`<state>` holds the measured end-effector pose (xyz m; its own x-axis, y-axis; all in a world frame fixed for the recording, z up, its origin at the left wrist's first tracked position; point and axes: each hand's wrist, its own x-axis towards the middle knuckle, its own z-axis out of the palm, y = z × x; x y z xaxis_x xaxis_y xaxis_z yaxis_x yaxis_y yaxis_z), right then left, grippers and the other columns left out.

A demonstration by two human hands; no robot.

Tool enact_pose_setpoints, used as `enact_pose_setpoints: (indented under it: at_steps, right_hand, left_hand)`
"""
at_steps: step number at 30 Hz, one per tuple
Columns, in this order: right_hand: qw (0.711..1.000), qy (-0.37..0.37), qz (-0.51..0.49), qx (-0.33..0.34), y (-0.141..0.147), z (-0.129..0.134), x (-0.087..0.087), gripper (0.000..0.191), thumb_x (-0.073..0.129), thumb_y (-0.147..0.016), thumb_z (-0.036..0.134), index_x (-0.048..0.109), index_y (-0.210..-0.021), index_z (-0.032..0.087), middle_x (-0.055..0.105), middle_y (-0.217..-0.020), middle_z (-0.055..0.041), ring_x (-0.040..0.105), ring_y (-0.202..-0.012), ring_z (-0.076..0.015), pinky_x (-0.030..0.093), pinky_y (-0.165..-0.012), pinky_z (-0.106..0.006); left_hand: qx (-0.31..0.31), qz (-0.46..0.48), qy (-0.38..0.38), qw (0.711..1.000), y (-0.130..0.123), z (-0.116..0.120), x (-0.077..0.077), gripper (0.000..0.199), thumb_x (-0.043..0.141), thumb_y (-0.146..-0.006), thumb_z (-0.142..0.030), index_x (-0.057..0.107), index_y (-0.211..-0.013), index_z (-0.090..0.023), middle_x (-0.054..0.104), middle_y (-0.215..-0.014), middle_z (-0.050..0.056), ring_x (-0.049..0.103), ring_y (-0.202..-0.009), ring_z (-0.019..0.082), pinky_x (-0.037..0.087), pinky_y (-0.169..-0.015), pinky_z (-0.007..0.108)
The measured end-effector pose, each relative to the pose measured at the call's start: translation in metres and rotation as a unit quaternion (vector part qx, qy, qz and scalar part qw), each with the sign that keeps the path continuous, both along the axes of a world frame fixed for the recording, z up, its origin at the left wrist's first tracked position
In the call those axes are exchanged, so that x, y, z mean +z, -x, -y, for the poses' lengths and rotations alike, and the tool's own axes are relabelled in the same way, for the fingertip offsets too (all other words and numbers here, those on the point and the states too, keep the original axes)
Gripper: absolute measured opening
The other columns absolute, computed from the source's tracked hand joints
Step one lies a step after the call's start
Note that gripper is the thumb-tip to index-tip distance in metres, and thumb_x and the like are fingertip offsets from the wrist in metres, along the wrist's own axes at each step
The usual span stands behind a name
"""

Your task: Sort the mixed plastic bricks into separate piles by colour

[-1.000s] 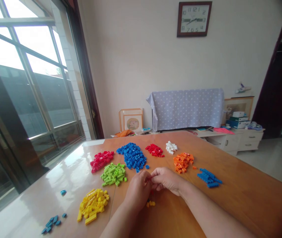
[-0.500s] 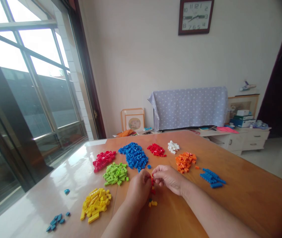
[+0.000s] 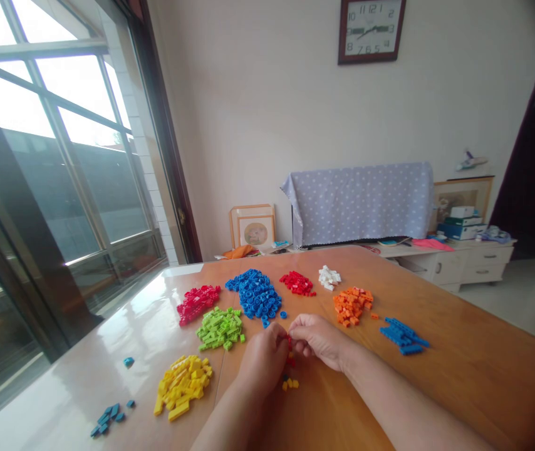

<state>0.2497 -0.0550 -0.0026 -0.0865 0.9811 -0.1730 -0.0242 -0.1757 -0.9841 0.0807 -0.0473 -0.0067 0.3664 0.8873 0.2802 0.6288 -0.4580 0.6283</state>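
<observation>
My left hand [image 3: 264, 356] and my right hand [image 3: 318, 340] meet near the middle of the table, fingertips almost touching. Between them are small red building bricks [image 3: 290, 359], partly hidden by the fingers. The left fingers curl closed around the red bricks' near side. My right hand is closed too, thumb and forefinger pinched at the upper end of the red bricks. Just below lie a few small yellow bricks [image 3: 290, 384] with a dark piece beside them. Exactly how the red bricks are joined is hidden.
Around my hands on the table [image 3: 465, 388] lie piles of yellow [image 3: 183, 385], lime green [image 3: 221, 329], crimson [image 3: 198, 303], blue round [image 3: 254, 295], red [image 3: 297, 283], white [image 3: 329, 277] and orange bricks [image 3: 353, 305]. Long blue bricks [image 3: 403, 336] sit right; dark teal pieces [image 3: 108, 418] lie front left.
The right fingertips have come slightly down and in toward the red bricks. Otherwise both hands hold their place, and the view has shifted very slightly.
</observation>
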Motion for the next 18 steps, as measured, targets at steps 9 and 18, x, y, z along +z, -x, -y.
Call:
enact_pose_setpoints:
  at_steps: [9,18]
  right_hand:
    - [0.990,0.042,-0.131,0.033,-0.0035,-0.0002,-0.0016,0.019,0.072,-0.072,0.022,0.057,-0.082,0.016,0.061,-0.067,0.0003,0.054,-0.056,-0.0073,0.037,-0.050,-0.017]
    - [0.987,0.047,-0.142,0.065,-0.0059,0.0032,0.0012,0.019,0.073,-0.073,0.019,0.056,-0.082,0.015,0.062,-0.066,-0.0005,0.055,-0.058,-0.0080,0.040,-0.051,-0.016]
  left_hand:
    - [-0.030,0.039,0.024,0.999,0.0025,0.0041,0.0107,0.014,0.050,-0.086,-0.020,0.063,-0.083,-0.018,0.068,-0.075,0.000,0.059,-0.070,0.013,0.035,-0.060,0.021]
    - [-0.059,0.032,0.007,0.998,0.0086,0.0044,0.0113,0.013,0.049,-0.085,-0.019,0.062,-0.083,-0.018,0.067,-0.077,0.000,0.058,-0.070,0.013,0.036,-0.061,0.021]
